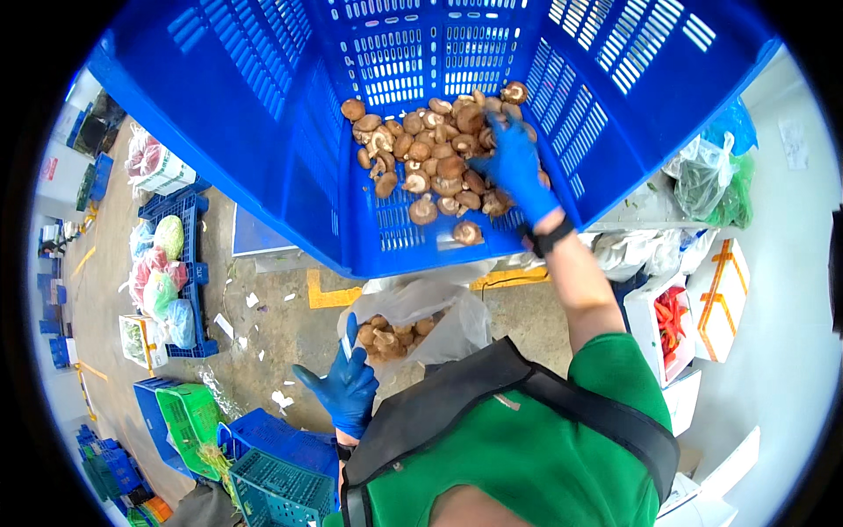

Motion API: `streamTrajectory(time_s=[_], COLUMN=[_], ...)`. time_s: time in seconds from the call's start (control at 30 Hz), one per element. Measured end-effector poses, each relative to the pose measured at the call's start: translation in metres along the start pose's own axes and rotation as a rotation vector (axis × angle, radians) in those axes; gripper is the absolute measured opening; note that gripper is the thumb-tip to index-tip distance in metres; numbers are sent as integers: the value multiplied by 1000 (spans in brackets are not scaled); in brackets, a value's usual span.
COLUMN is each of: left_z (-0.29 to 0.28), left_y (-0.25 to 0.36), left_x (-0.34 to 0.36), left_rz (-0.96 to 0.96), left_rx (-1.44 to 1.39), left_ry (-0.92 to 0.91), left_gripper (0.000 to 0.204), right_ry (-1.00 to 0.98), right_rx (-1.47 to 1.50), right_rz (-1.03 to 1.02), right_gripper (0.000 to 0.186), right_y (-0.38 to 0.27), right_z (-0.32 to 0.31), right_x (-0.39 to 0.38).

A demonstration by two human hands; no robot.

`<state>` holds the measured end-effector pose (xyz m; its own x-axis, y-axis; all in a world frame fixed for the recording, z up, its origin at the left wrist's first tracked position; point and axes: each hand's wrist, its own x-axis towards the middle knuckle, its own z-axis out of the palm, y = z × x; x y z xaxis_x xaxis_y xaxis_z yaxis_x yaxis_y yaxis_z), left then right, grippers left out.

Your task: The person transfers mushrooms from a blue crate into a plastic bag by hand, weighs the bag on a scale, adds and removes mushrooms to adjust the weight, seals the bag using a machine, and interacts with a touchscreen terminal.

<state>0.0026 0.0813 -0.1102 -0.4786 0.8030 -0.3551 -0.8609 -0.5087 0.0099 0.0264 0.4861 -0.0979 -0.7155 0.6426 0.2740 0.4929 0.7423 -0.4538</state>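
A large blue slatted crate (219, 105) holds a spread of brown mushrooms (422, 149). My right hand (514, 167), in a blue glove with a black band at the wrist, reaches into them at the right of the pile, fingers apart. My left hand (344, 391), also gloved, is lower down outside the crate, index finger raised and thumb out, the other fingers curled round a small slim white object (349, 353) that is too small to name. Just right of it, below the crate, an opened clear plastic bag (461, 329) holds more brown mushrooms (391, 338).
Left are a blue pallet (200, 272) of bagged vegetables and stacked green (184, 413) and blue (255, 426) crates on the floor (272, 351). Right are plastic bags (716, 180), a foam box of red peppers (667, 321), a taped foam box (720, 294) and a pale wall (790, 307).
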Motion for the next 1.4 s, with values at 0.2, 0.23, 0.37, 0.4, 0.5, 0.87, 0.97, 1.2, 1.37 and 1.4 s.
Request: streamTrajectory(time_s=[0.2,0.23,0.37,0.4,0.5,0.87,0.97,1.2,1.37,1.4], left_z=[-4,-6,-11,-10,-12,40,65,172,226,236], left_y=[4,6,15,17,23,135,172,239,290,301], left_x=[-8,-14,-36,-40,-58,-90,-91,-54,-6,8], left_rz=[34,71,154,182,259,366,313,373,342,283], left_rx=[113,130,107,118,152,-8,54,290,283,266], left_ry=[28,44,32,53,18,-158,-225,-202,-564,-634], left_gripper=[111,111,111,113,113,115,110,106,99,98], right_ry=[-388,-382,-310,-385,-266,-245,-269,-89,56,120], right_rx=[-521,-469,-459,-491,-333,-455,-562,-567,-241,118], right_rz=[-171,-234,-261,-189,-295,-204,-201,-49,229,206], right_gripper=[107,103,106,109,98,79,72,65,57,52], right_y=[116,127,98,86,100,103,89,70,47,61], right_z=[33,33,24,17,19,35,41,42,40,42], right_x=[61,63,38,33,27,37,44,41,56,57])
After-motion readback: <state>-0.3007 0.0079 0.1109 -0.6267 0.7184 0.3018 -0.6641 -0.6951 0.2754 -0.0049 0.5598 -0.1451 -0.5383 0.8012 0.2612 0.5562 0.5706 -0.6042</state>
